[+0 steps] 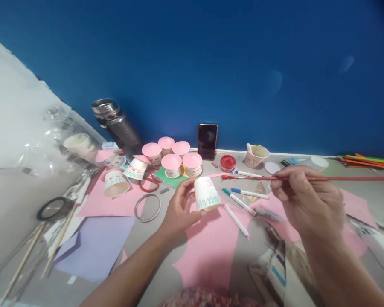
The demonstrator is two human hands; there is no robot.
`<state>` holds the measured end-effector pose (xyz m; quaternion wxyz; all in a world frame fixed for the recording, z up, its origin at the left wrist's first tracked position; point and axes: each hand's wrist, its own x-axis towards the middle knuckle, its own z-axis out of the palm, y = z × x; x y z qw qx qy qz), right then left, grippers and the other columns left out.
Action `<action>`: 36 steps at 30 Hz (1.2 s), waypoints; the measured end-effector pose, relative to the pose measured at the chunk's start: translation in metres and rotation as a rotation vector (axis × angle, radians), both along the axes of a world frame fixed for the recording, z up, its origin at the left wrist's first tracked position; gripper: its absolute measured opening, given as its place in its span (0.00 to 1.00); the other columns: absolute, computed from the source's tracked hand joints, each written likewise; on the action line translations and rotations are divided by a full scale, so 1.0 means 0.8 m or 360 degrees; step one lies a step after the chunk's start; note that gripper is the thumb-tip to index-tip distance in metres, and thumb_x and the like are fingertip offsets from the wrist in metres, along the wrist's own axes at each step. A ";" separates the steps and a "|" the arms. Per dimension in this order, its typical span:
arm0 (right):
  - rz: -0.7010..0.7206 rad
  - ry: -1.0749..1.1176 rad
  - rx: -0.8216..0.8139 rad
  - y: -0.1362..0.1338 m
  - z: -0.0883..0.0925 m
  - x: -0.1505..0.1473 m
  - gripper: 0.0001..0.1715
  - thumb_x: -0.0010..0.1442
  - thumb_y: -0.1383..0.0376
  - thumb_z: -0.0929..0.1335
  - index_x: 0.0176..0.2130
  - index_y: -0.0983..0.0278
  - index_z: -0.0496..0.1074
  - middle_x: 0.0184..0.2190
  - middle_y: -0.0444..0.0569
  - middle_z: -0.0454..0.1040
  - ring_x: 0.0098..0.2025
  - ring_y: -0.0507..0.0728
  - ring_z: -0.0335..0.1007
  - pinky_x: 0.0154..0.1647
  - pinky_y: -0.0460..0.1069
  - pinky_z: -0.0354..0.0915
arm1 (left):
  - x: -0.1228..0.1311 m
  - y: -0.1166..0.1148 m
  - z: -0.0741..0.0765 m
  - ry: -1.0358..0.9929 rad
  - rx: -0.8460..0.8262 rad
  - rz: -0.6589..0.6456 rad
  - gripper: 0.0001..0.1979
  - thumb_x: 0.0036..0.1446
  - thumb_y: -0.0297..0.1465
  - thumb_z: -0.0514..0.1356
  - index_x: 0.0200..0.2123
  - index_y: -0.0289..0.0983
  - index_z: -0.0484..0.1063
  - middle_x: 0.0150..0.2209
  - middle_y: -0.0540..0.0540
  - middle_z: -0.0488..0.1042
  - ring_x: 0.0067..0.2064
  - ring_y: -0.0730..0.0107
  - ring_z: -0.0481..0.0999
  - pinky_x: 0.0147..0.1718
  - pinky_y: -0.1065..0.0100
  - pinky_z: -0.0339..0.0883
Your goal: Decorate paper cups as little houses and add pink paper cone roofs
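Observation:
My left hand [181, 209] is closed around a white paper cup [205, 192], held upside down and a little tilted. The cup bears a pink window drawing and green zigzag strokes along its rim. In my right hand [307, 200] is a long red paintbrush [348, 179], held level, its red-loaded bristles pointing left and apart from the cup. Behind them stands an open jar of red paint [228, 163]. Several decorated cups with pink cone tops [172, 164] stand together at the back, left of the jar. Pink paper [211, 256] with cut edges lies beneath my hands.
Markers [240, 202] lie between my hands. A phone [207, 140] leans on the blue wall. At left are a metal flask [117, 125], tape rolls [147, 208], red-handled scissors [149, 184] and purple paper [96, 245]. A patterned cup [256, 155] stands behind my right hand.

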<state>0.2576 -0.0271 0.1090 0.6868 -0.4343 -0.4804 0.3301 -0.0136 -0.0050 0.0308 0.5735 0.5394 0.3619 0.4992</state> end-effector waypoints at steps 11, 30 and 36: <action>0.0563 -0.1478 0.0310 0.006 -0.016 -0.034 0.56 0.47 0.41 0.81 0.67 0.54 0.67 0.60 0.58 0.77 0.58 0.71 0.73 0.56 0.65 0.74 | -0.009 -0.016 0.038 0.0635 0.0617 -0.0012 0.54 0.48 0.29 0.76 0.74 0.47 0.54 0.67 0.36 0.67 0.65 0.41 0.70 0.66 0.42 0.61; 0.0814 -0.0205 -0.0103 0.007 -0.070 -0.048 0.46 0.50 0.39 0.79 0.61 0.54 0.71 0.62 0.57 0.75 0.62 0.72 0.74 0.61 0.65 0.70 | 0.021 -0.038 0.031 -0.0456 -0.0273 -0.0244 0.42 0.44 0.37 0.79 0.63 0.43 0.70 0.65 0.35 0.71 0.67 0.39 0.69 0.61 0.50 0.67; 0.0811 -0.0825 0.0034 0.007 -0.043 -0.033 0.50 0.51 0.41 0.80 0.66 0.51 0.68 0.66 0.56 0.71 0.68 0.71 0.66 0.65 0.64 0.65 | 0.000 -0.024 0.042 0.0286 0.0342 -0.0083 0.38 0.40 0.25 0.74 0.58 0.44 0.74 0.63 0.39 0.71 0.66 0.41 0.69 0.66 0.43 0.61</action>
